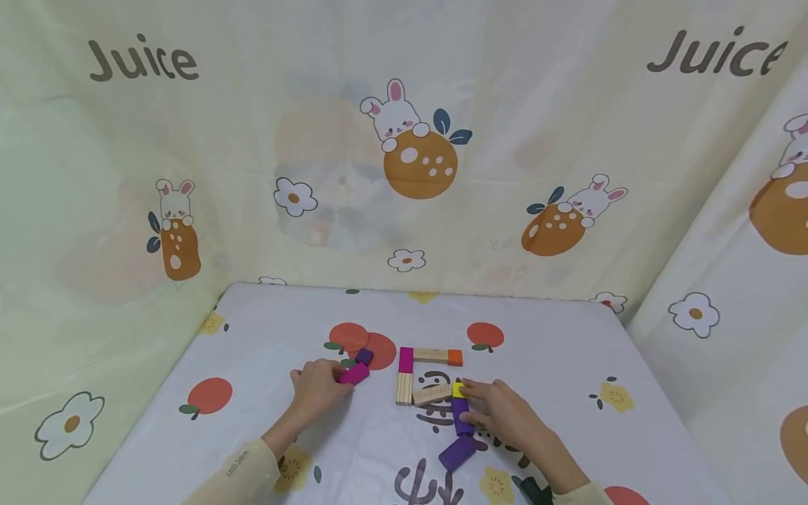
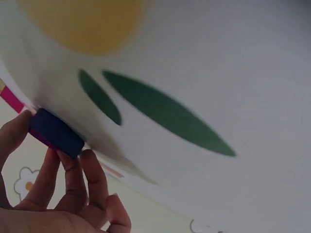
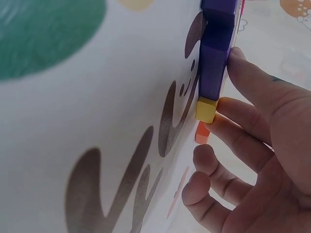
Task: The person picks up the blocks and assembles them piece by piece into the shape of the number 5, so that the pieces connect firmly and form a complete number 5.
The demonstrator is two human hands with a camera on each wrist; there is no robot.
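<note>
My left hand point(image 1: 318, 384) pinches a magenta block point(image 1: 354, 374) between thumb and fingers, left of the block outline. A small dark blue block point(image 1: 364, 356) lies against its far end; in the left wrist view a dark blue face point(image 2: 56, 132) shows between the fingers. On the right, my right hand point(image 1: 505, 414) touches the outline's right side. Its thumb rests along a long purple block point(image 3: 214, 65), and its forefingers are at a small yellow block point(image 3: 206, 110). The other fingers are loosely bent and hold nothing.
The outline's left and far sides have a magenta block point(image 1: 406, 360), wooden blocks point(image 1: 431, 355) and an orange block point(image 1: 455, 358). A slanted wooden block point(image 1: 432, 395) meets the yellow one. Another purple block point(image 1: 457, 453) lies askew nearer me. Printed cloth point(image 1: 252, 337) covers the table.
</note>
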